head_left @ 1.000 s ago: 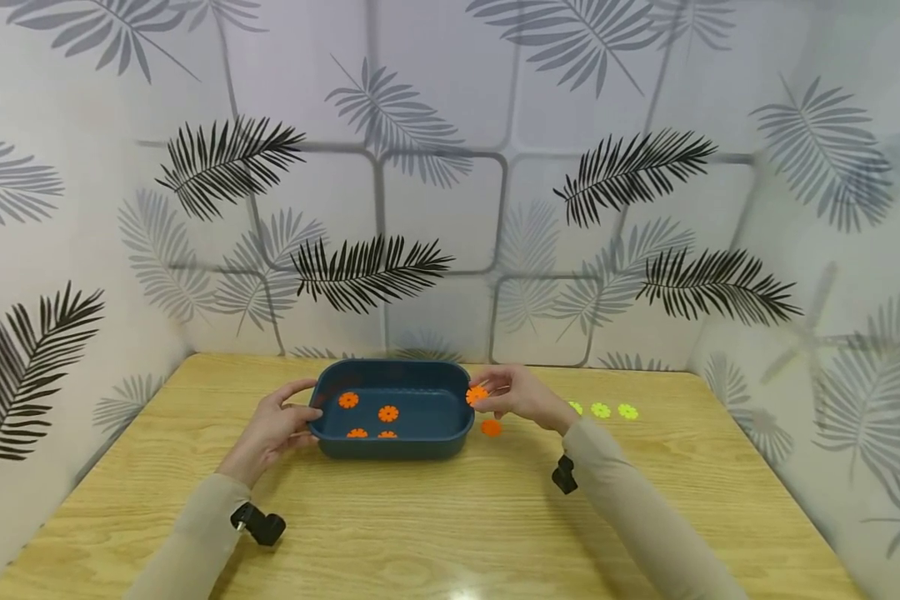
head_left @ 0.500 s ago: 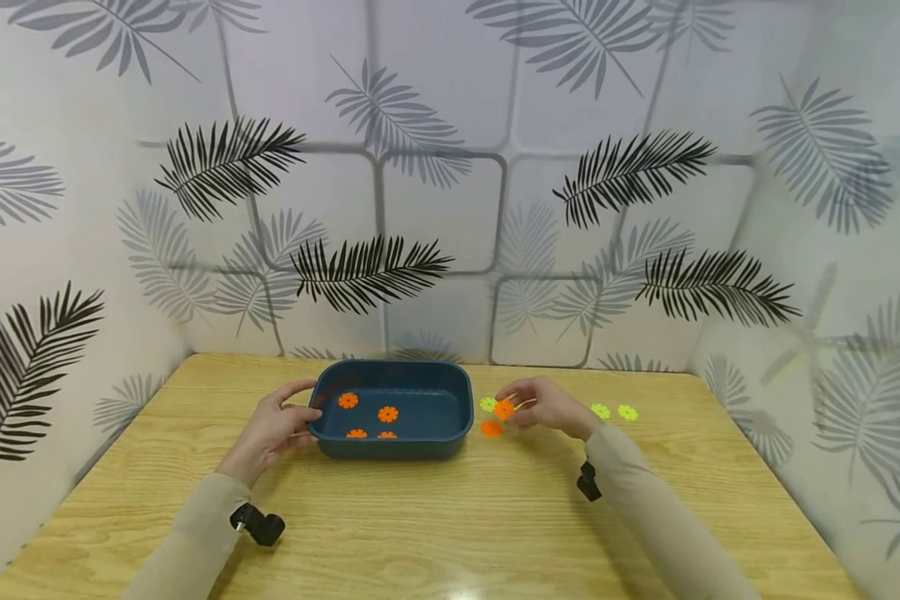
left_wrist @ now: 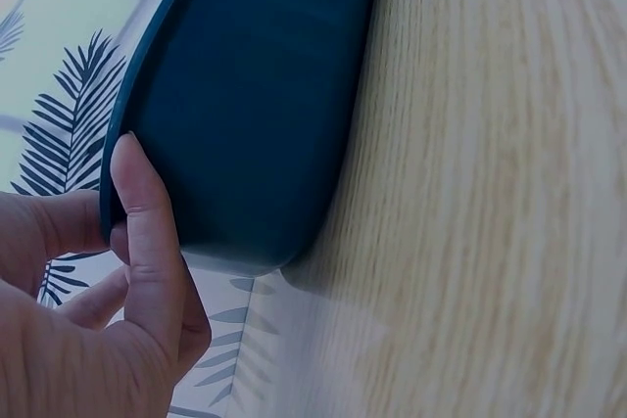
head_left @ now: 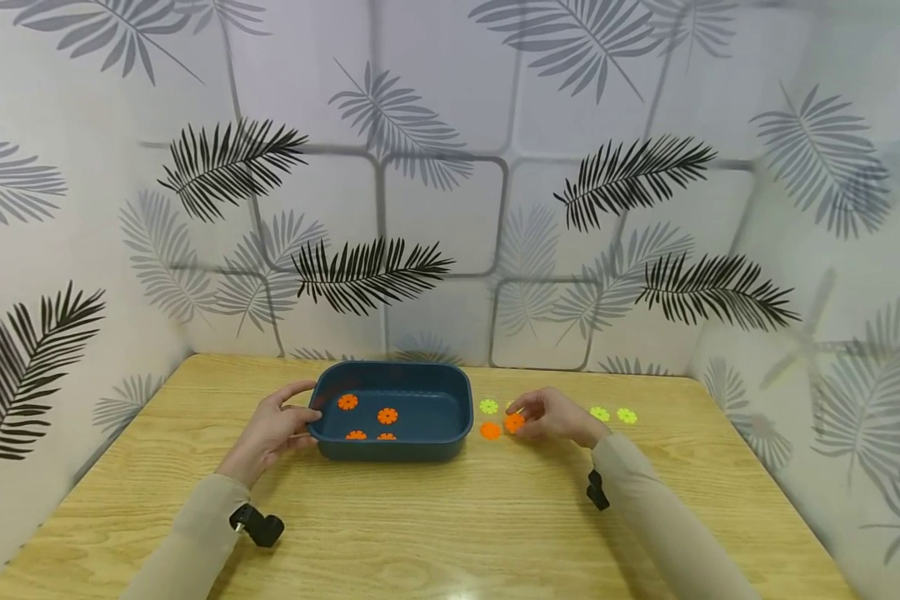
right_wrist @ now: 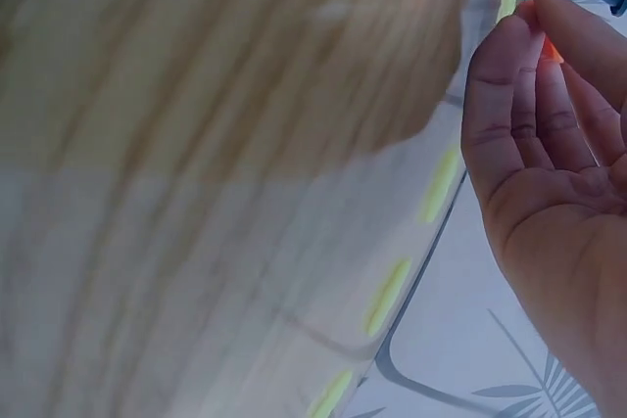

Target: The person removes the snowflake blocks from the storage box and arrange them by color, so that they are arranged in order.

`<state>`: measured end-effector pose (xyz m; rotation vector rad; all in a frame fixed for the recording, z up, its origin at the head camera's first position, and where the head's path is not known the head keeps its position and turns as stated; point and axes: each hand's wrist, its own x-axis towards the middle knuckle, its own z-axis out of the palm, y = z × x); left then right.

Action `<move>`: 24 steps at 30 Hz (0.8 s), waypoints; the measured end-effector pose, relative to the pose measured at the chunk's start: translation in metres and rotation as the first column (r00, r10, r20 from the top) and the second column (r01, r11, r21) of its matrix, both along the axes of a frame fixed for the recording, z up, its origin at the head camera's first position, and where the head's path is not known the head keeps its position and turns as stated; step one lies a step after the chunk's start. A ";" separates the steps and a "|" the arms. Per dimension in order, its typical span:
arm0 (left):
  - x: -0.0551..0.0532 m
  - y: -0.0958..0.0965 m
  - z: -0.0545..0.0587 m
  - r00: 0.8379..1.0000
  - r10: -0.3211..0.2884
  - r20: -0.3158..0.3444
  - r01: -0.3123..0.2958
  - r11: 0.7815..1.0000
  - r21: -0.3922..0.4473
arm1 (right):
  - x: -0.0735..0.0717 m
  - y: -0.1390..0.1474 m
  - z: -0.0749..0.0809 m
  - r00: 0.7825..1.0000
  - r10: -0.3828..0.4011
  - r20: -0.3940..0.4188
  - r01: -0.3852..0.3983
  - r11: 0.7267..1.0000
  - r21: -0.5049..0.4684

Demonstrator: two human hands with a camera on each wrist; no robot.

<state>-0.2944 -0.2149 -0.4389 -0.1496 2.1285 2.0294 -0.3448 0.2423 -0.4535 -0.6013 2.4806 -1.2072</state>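
My left hand (head_left: pixel 273 429) grips the left end of a dark blue rectangular tub (head_left: pixel 393 451), thumb and fingers on either side of its rim (left_wrist: pixel 116 124). Inside the tub lie several orange flower-shaped discs (head_left: pixel 387 416), the front ones partly hidden by the near wall. To the right of the tub, my right hand (head_left: pixel 551 414) pinches another orange disc (head_left: pixel 514 423) between thumb and fingertips, low over the table. Just left of it a loose orange disc (head_left: pixel 490 431) lies flat. In the right wrist view the pinched disc (right_wrist: pixel 553 50) shows only as a sliver between the fingers.
Behind the loose orange disc lies a yellow-green disc (head_left: pixel 488 407). More yellow-green discs (head_left: pixel 627 416) continue the row to the right, partly covered by the right hand. The wooden table (head_left: pixel 420 533) ends at a leaf-patterned wall (head_left: pixel 435 325) at the back.
My right hand has drawn back rightward and slightly nearer from the tub's right end, carrying the orange disc. This uncovered a yellow-green disc beside the tub. My left hand stays on the tub.
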 end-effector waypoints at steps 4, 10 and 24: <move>0.000 -0.001 -0.001 1.000 -0.007 0.000 0.007 1.000 -0.008 | -0.001 0.002 -0.004 1.000 -0.002 -0.020 0.003 0.999 0.043; -0.001 -0.003 -0.004 1.000 -0.010 -0.005 0.009 1.000 -0.004 | -0.002 0.005 -0.008 0.998 0.023 -0.052 -0.019 0.996 0.082; -0.003 0.000 -0.001 1.000 0.015 0.004 -0.015 1.000 -0.009 | 0.001 0.005 -0.003 0.994 0.063 -0.094 -0.053 0.993 0.110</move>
